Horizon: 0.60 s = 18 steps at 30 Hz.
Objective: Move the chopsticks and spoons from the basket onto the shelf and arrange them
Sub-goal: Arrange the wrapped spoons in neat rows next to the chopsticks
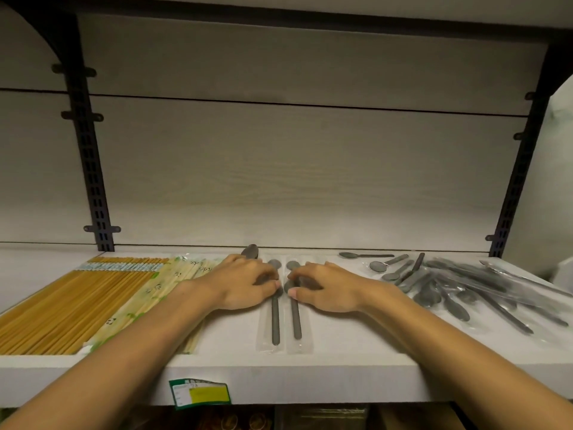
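Observation:
Two grey spoons in clear wrappers lie side by side on the white shelf (341, 346), handles toward me: the left spoon (275, 318) and the right spoon (296, 319). My left hand (245, 282) rests palm down with its fingertips and thumb on the left spoon's bowl end. My right hand (325, 287) mirrors it on the right spoon. Neither spoon is lifted. A third spoon bowl (250, 251) shows behind my left hand. Yellow chopsticks (62, 305) and paper-wrapped chopsticks (155, 293) lie in rows at the left. The basket is out of view.
A loose heap of wrapped grey spoons (465, 287) covers the shelf's right part. Black slotted uprights (93, 169) (517, 169) flank the back panel, with another shelf overhead. A green and yellow price label (200, 394) sits on the front edge.

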Motion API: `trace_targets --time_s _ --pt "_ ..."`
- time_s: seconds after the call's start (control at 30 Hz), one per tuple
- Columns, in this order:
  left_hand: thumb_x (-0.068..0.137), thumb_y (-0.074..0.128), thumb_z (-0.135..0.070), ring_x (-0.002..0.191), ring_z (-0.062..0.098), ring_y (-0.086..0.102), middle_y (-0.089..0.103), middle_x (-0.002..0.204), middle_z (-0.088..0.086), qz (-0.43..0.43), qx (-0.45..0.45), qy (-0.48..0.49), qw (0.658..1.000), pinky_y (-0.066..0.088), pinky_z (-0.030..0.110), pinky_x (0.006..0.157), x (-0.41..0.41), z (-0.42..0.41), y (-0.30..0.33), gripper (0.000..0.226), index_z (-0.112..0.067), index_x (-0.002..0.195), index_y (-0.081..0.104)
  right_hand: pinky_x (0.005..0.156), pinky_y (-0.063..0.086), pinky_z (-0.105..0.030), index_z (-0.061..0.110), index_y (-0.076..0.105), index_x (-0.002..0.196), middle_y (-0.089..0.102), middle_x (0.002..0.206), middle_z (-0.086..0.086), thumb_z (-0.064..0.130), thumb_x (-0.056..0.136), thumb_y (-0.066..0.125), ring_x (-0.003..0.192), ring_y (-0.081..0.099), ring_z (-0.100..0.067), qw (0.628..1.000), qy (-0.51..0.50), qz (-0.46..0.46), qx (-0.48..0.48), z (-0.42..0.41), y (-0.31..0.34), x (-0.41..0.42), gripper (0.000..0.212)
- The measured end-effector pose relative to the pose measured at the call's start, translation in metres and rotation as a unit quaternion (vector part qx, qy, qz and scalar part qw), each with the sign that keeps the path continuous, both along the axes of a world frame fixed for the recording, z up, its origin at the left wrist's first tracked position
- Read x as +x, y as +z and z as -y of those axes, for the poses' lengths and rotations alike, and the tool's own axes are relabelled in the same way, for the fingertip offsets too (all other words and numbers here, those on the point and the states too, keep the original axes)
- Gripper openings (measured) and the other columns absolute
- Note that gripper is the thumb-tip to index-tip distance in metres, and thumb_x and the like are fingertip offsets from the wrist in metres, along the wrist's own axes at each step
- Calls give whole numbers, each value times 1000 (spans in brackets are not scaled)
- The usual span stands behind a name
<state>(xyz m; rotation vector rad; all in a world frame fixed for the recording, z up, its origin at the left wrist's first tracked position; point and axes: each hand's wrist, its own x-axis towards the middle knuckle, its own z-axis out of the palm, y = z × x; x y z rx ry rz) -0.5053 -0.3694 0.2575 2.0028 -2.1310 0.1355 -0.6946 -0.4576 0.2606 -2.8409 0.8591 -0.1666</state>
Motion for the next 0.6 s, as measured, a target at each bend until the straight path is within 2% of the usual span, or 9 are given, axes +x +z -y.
trace_targets --time_s 0.1,0.17,0.23,0.33,0.43,0.5,0.6 --pt "91 39 -53 100 25 53 60 101 -3 -15 6 3 1000 41 37 84 4 -1 0 33 -34 111 57 107 28 -41 22 51 125 58 113 -7 44 99 42 115 49 -29 1000 15 7 -2 2 -3 2 35" --pt "88 39 -57 99 23 49 55 100 -4 -19 9 21 1000 39 36 80 7 -1 -1 35 -37 113 54 110 23 -42 20 51 125 58 121 -7 39 101 38 126 43 -29 999 27 15 -7 1 -5 3 33" --pt "88 39 -58 99 23 48 53 100 -5 -16 3 33 999 37 35 77 8 1 -2 36 -37 114 53 112 21 -45 19 51 128 59 122 -5 38 101 37 128 42 -28 999 36 24 -22 0 -7 5 35" --pt "90 40 -56 103 26 52 53 100 -5 -24 -14 28 999 37 34 77 6 0 -4 35 -38 118 52 110 26 -43 18 46 135 60 121 -2 38 101 38 121 47 -25 997 40 64 -28 -3 -6 4 40" --pt "92 41 -53 108 25 54 59 116 -2 -34 -48 17 998 36 33 80 4 -2 0 36 -39 124 49 106 35 -35 21 48 137 58 133 -1 40 99 45 126 48 -22 990 35 132 -31 -5 0 -2 43" --pt "93 41 -51 108 22 55 61 121 -4 -29 -76 8 997 38 32 81 1 -3 6 36 -36 123 52 105 39 -36 23 50 136 57 136 2 42 96 50 127 49 -20 987 22 153 -39 -3 8 -12 44" --pt "93 43 -50 106 20 57 64 119 -9 -2 -84 2 996 42 32 85 -10 3 11 34 -33 119 57 98 45 -37 23 58 127 64 122 2 39 93 55 114 57 -18 985 -15 159 -59 13 19 -39 38"
